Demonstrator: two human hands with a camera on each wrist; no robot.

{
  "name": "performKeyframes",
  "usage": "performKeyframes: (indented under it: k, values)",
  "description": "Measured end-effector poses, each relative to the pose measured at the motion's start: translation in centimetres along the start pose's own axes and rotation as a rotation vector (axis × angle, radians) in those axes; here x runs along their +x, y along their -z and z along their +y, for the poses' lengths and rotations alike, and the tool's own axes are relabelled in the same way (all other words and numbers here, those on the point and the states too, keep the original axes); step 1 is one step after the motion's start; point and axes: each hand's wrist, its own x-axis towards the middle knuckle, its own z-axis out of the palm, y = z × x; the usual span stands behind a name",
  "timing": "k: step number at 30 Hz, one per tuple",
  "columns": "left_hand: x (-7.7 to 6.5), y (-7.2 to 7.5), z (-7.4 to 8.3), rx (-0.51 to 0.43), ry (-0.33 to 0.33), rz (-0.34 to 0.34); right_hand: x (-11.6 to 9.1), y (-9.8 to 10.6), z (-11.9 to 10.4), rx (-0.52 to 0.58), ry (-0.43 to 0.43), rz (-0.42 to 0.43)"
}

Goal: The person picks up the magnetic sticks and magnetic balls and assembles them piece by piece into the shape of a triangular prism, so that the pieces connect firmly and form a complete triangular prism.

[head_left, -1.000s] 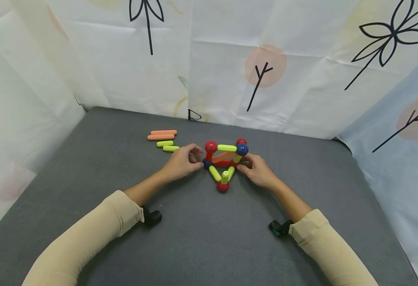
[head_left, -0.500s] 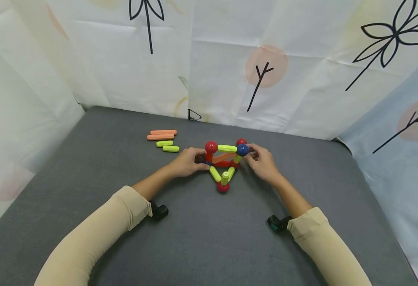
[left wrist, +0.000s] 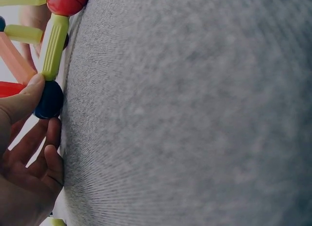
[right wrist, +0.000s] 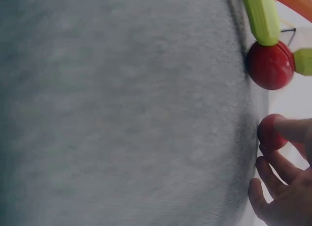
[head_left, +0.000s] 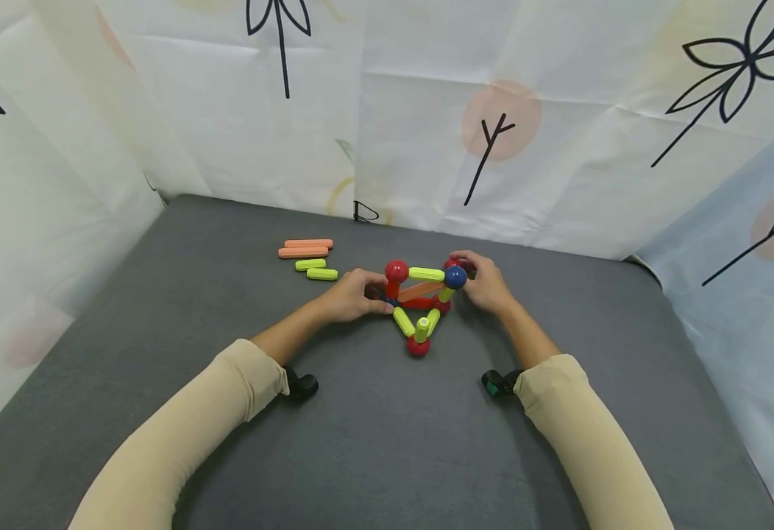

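A frame of magnetic rods and balls stands on the table, with a red ball (head_left: 396, 271) and a blue ball (head_left: 455, 277) on top, joined by a yellow-green rod (head_left: 427, 274). My left hand (head_left: 359, 296) pinches the frame's lower left blue ball (left wrist: 49, 100) between thumb and fingers. At the far right side, my right hand (head_left: 486, 283) grips a red ball (right wrist: 270, 132), its thumb over it and fingers underneath. Nearest me, another red ball (head_left: 418, 347) bears an upright yellow-green rod (head_left: 423, 328). Part of the gripped blue ball is hidden in the head view.
Left of the frame lie two orange rods (head_left: 303, 252) and two short yellow-green rods (head_left: 322, 274) on the dark grey table (head_left: 387, 442). A white printed curtain (head_left: 413, 147) closes off the back.
My left hand has moved right and closed on the lower left blue ball. The right hand has left the lower right red ball and gone farther back to the rear red ball.
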Motion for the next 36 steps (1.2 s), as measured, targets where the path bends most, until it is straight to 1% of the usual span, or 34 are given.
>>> performKeyframes:
  k: [3, 5, 7, 10, 14, 16, 17, 19, 22, 25, 27, 30, 36]
  values:
    - [0.0, 0.0, 0.0, -0.004, -0.002, -0.002, -0.5, 0.1, -0.2, 0.006, 0.013, 0.005]
    - [0.0, 0.1, 0.1, -0.004, 0.004, -0.001, -1.1, 0.5, -0.7, 0.02, 0.018, 0.012]
    - [0.0, 0.1, 0.2, -0.002, 0.011, -0.002, -1.8, 1.2, -1.3, 0.044, 0.029, 0.033]
    - [-0.1, 0.2, 0.3, 0.0, 0.018, 0.0, -2.9, 2.6, -2.8, 0.093, 0.054, 0.092]
    - [-0.1, 0.3, 0.4, 0.01, 0.019, 0.006, -4.3, 4.2, -5.0, 0.183, 0.138, 0.185]
    - [-0.1, 0.2, 0.4, 0.016, 0.016, 0.006, -5.0, 4.5, -6.1, 0.223, 0.203, 0.207]
    - [0.0, 0.2, 0.4, 0.018, 0.013, 0.005, -5.3, 4.5, -6.6, 0.234, 0.241, 0.204]
    - [0.0, 0.2, 0.4, 0.021, 0.005, 0.004, -6.1, 4.3, -7.5, 0.238, 0.318, 0.171]
    - [0.0, 0.1, 0.3, 0.021, 0.0, 0.007, -7.1, 3.4, -8.2, 0.211, 0.406, 0.056]
    - [0.0, 0.1, 0.3, 0.018, -0.004, 0.009, -7.9, 2.1, -8.4, 0.164, 0.433, -0.083]
    - [-0.1, 0.1, 0.3, 0.016, -0.007, 0.008, -8.3, 1.4, -8.3, 0.137, 0.43, -0.148]
    - [-0.1, 0.0, 0.3, 0.012, -0.005, 0.008, -8.5, 0.6, -7.9, 0.118, 0.414, -0.197]
    - [-0.1, -0.1, 0.3, 0.004, 0.003, 0.011, -8.7, 0.4, -7.8, 0.108, 0.397, -0.214]
